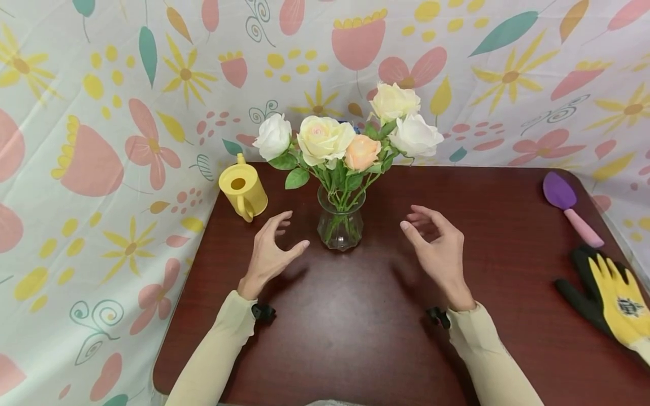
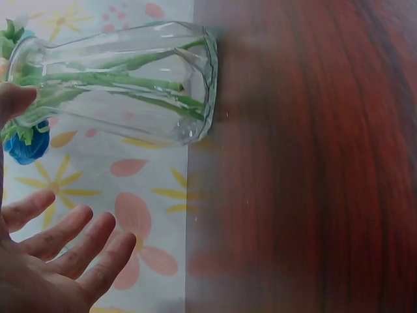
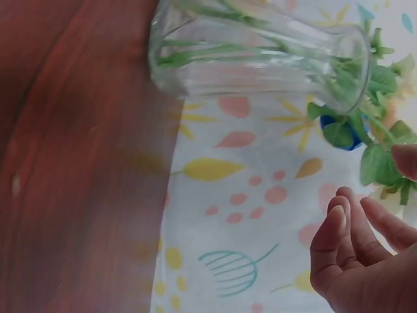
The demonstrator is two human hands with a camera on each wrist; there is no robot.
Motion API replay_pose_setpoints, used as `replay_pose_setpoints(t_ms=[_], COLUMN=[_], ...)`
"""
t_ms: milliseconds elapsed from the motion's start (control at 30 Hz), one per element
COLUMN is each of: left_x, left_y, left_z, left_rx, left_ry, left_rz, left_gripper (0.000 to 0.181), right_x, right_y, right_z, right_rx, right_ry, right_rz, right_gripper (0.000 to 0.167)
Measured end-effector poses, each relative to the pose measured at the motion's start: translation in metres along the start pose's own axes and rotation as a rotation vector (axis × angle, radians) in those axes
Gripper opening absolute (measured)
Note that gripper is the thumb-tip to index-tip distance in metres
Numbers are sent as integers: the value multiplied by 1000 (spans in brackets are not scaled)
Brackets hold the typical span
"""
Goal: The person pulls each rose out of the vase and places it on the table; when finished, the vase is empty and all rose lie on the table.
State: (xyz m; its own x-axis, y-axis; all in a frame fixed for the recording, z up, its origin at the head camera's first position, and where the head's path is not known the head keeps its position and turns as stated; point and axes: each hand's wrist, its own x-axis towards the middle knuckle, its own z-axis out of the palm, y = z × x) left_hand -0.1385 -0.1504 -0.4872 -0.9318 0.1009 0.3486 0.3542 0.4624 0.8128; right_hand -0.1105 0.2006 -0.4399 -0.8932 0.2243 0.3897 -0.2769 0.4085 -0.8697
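Observation:
A clear glass vase stands upright on the dark red-brown table. It holds several roses in white, cream and peach, among them a large cream rose; green stems show through its glass in both wrist views. My left hand hovers left of the vase, thumb and fingers spread apart, touching nothing. On the other side my right hand is raised with loosely bent fingers, apart from the vase and holding nothing. A blue bloom sits behind the others, mostly hidden in the head view.
A yellow watering can stands at the table's back left. Along the right side lie a purple trowel with a pink handle and yellow-and-black gloves. Flower-patterned cloth hangs behind and beside the table.

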Motion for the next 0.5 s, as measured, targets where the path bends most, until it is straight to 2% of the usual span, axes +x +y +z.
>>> replay_pose_setpoints(t_ms=[200, 500], left_x=[6, 15], left_y=[2, 2], left_z=[9, 23], left_rx=[-45, -141], left_ry=[-14, -64], left_rz=[-8, -46], left_gripper=[74, 73], right_x=[6, 18], right_y=[-12, -21], right_z=[7, 23], right_rx=[137, 184], right_ry=[-9, -51], right_rz=[31, -4], right_gripper=[29, 33])
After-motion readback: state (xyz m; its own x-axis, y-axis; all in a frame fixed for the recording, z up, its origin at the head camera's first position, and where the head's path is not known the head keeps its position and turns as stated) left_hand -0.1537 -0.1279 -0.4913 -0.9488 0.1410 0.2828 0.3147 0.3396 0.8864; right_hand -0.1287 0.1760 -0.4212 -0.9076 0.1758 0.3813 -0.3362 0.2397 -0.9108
